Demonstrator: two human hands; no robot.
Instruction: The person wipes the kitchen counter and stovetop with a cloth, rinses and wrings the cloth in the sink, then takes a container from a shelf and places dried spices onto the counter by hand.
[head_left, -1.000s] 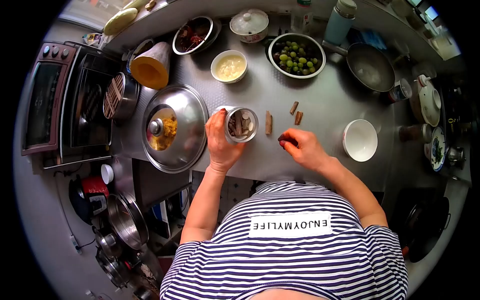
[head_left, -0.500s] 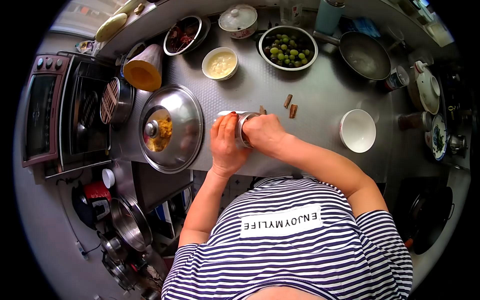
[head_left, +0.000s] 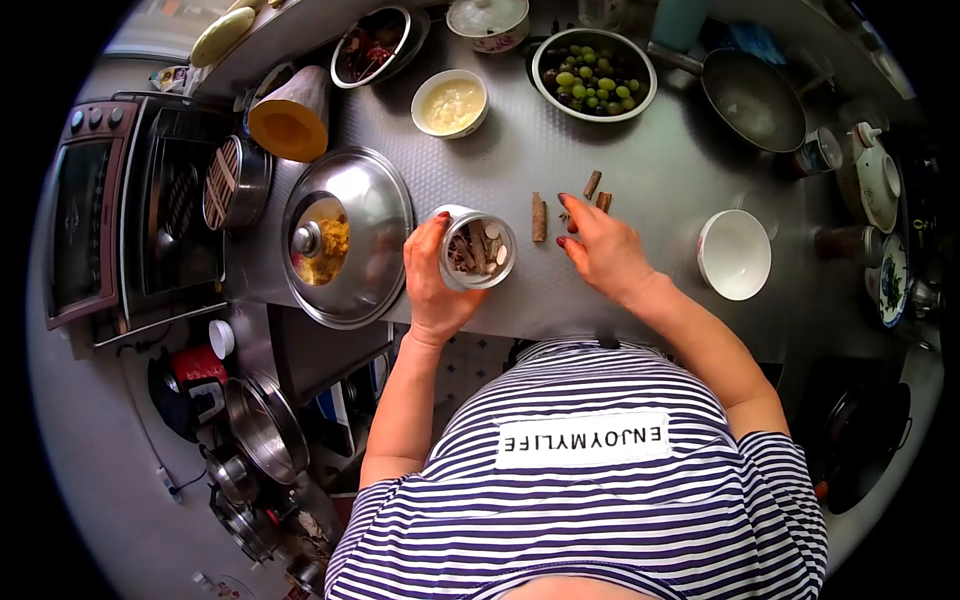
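My left hand is wrapped round a clear jar, tilted so its mouth faces me. Inside the jar are dark bark pieces and pale slices. To the right of it, my right hand is over the counter, thumb and forefinger apart. A small dark piece shows by those fingertips; whether they touch it I cannot tell. A cinnamon stick lies between jar and hand. Two more bark pieces, one a thin stick, lie just beyond the right fingers.
Left of the jar stands a domed steel lid with a glass window. Farther back are a bowl of pale food in liquid, a basin of grapes and a frying pan. A white bowl sits at the right.
My right hand has come out of the jar and moved right, its fingers now apart. Another cinnamon stick shows on the counter beside the jar. The view has shifted slightly.
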